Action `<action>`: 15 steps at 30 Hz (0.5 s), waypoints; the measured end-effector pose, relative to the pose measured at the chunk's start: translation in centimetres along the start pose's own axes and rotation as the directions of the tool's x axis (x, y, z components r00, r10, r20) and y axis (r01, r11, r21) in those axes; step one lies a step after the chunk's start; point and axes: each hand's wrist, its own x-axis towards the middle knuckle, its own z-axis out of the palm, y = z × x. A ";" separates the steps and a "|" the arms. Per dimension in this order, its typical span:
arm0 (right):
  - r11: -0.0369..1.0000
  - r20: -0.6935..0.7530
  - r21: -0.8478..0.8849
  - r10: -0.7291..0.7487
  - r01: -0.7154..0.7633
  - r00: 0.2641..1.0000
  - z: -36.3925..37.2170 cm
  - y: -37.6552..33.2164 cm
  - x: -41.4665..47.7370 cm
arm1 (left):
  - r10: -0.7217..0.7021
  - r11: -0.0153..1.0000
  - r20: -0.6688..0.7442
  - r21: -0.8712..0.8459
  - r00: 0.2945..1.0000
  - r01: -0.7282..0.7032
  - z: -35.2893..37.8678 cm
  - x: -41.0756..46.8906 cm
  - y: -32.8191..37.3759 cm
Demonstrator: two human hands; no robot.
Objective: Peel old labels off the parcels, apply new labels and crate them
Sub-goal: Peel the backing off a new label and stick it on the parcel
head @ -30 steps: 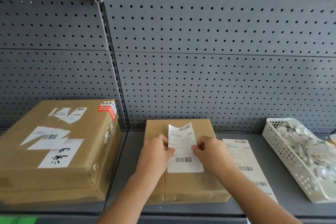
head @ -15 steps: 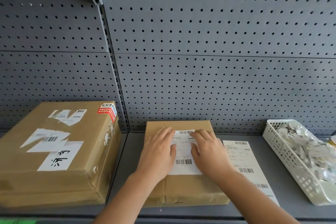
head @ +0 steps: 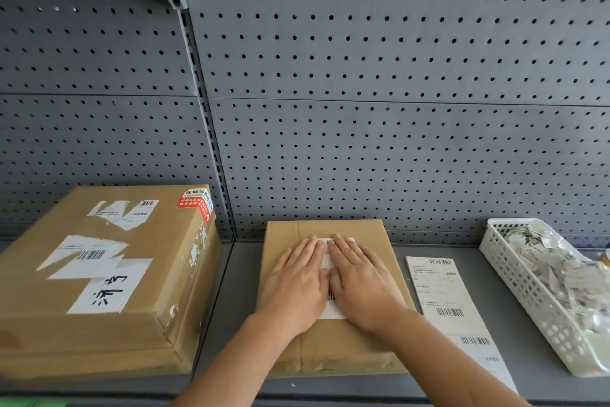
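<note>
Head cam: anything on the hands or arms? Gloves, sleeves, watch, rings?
Nothing worn. The left hand and right hand are bare: no gloves, no rings visible on the fingers. The forearms are bare down to the frame edge: no sleeves, watch or bands in view.

On the large box (head: 99, 324) at the left end of the shelf (head: 237, 307), two black handwritten characters are carried by a white patch (head: 109, 287); the first is read as 河, the second cannot be told. "此标签" is printed atop the red sticker (head: 195, 203). Barcodes are shown on the torn labels (head: 89, 254), the label strip (head: 442, 287) and the new label (head: 330, 311). Their fine print is too small to be read.
</note>
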 end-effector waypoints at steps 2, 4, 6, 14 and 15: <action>1.000 0.005 -0.003 0.026 -0.026 1.000 0.1 -0.1 0.0 | -0.030 1.000 -0.003 -0.003 1.000 0.030 0.0 0.0 0.1; 0.998 0.002 -0.003 0.061 -0.061 0.998 0.2 -0.2 -0.1 | -0.061 0.998 0.006 0.005 0.998 0.061 0.0 0.1 0.3; 0.994 -0.012 0.007 0.113 -0.113 0.993 0.2 -0.3 -0.1 | -0.085 0.996 -0.003 0.004 0.996 0.085 -0.1 0.0 0.5; 0.968 -0.021 0.013 0.249 -0.249 0.968 0.3 -0.2 -0.4 | -0.196 0.981 0.003 0.008 0.981 0.196 -0.1 -0.2 0.8; 0.970 -0.017 0.022 0.241 -0.240 0.970 0.2 -0.2 -0.5 | -0.206 0.979 0.002 -0.006 0.979 0.206 -0.3 -0.3 0.7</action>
